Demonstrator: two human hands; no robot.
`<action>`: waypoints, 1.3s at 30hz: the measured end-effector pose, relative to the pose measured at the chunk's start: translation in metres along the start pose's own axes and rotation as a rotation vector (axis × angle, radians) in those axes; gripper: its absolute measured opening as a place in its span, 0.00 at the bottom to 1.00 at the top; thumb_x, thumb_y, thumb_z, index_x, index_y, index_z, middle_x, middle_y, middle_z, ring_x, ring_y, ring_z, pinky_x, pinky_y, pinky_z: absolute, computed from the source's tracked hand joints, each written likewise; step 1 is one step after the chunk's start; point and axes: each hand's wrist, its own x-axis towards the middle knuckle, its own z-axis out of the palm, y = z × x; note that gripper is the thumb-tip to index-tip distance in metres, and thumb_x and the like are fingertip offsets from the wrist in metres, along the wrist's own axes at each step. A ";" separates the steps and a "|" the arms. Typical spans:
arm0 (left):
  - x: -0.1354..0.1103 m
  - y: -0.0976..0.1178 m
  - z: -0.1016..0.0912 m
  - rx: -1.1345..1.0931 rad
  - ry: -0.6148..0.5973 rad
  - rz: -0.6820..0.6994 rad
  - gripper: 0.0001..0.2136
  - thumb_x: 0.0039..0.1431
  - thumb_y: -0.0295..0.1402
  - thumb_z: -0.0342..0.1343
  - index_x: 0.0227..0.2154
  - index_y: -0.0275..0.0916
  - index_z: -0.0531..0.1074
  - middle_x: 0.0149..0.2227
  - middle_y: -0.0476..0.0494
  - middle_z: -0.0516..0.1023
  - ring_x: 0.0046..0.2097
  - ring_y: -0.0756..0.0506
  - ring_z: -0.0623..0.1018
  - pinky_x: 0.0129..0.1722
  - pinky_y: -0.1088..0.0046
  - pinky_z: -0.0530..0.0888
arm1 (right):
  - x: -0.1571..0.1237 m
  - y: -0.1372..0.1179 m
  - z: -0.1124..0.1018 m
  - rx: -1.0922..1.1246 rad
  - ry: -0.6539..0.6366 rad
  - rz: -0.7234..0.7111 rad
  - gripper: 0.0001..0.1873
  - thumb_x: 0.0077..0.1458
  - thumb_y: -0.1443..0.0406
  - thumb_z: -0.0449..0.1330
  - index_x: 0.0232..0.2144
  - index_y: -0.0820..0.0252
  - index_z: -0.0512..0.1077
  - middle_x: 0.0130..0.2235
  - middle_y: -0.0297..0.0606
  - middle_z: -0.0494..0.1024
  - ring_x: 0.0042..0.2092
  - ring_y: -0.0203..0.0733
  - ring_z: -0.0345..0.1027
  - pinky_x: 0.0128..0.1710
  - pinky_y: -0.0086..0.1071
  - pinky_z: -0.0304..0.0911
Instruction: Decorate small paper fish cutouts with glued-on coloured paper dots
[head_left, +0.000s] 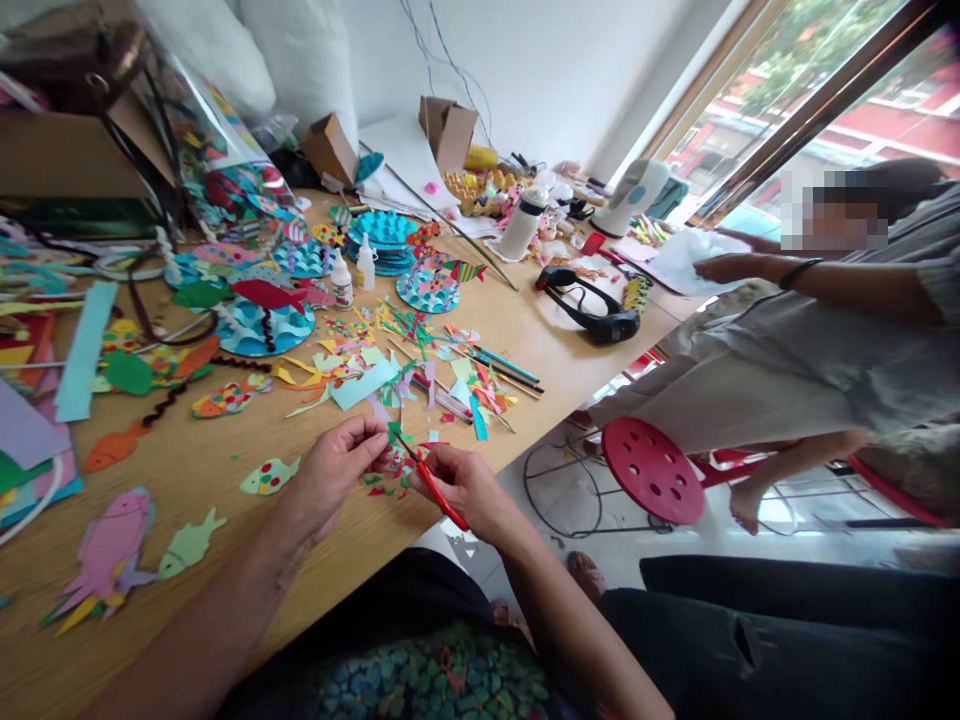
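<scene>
Between thumb and fingers, my left hand (346, 452) pinches a small piece of green paper (394, 430). My right hand (463, 488) grips a pair of scissors with red handles (442, 494), their blades pointing at the green paper. Coloured paper scraps (375, 375) lie heaped just beyond both hands. Left of my left hand is a pale fish cutout with red dots (270, 477). Farther left lie a light green fish cutout (192, 543) and a pink paper squid (115, 540). An orange paper fish (116, 447) is near a dark twisted stem.
Blue wave-patterned discs (266, 326) carry paper fish at the back left. Two small white bottles (342, 280) stand beside them. A black headset (589, 305) sits near the table's right edge. A red stool (652, 470) and a seated person (810, 340) are to the right.
</scene>
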 end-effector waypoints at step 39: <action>0.000 -0.008 -0.001 0.007 0.021 0.002 0.11 0.38 0.37 0.61 0.24 0.36 0.69 0.22 0.52 0.71 0.26 0.52 0.70 0.30 0.76 0.68 | 0.003 0.007 0.006 0.059 -0.015 -0.010 0.19 0.46 0.55 0.60 0.19 0.59 0.56 0.19 0.25 0.54 0.22 0.28 0.45 0.20 0.25 0.42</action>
